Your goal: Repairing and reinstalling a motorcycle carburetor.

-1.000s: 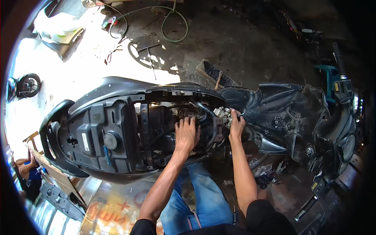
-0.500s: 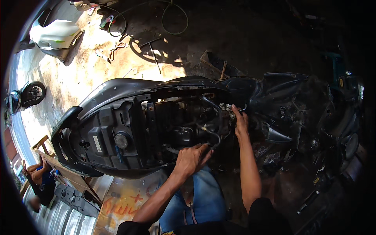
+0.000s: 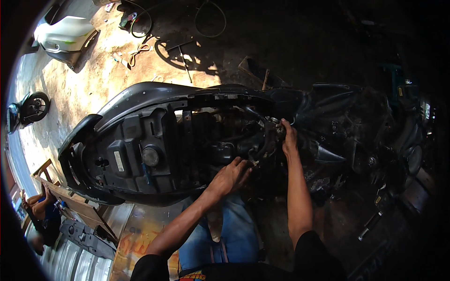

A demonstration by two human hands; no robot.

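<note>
A dark scooter body (image 3: 161, 91) without its seat lies across the view, its engine bay open in the middle. My left hand (image 3: 230, 177) is at the bay's near edge, fingers curled together at the lower end of a black hose (image 3: 270, 138). My right hand (image 3: 290, 137) is at the bay's right side, its fingers closed against a small, dull metal fitting (image 3: 280, 127) at the hose's upper part. Shadow hides much of that grip. Left of the bay is the black tank cover with a round cap (image 3: 150, 157).
A pale body panel (image 3: 68, 37) lies on the sunlit floor, with a wheel (image 3: 36, 107) of another motorcycle at far left. A person (image 3: 42, 215) sits by a wooden bench (image 3: 77, 203). A long-handled tool (image 3: 370, 225) lies at lower right. A T-shaped bar (image 3: 183, 56) is beyond the scooter.
The view has shifted slightly, so the scooter sits higher. The black hose has bent over to the right, closer to my right hand. Both hands stay at the bay.
</note>
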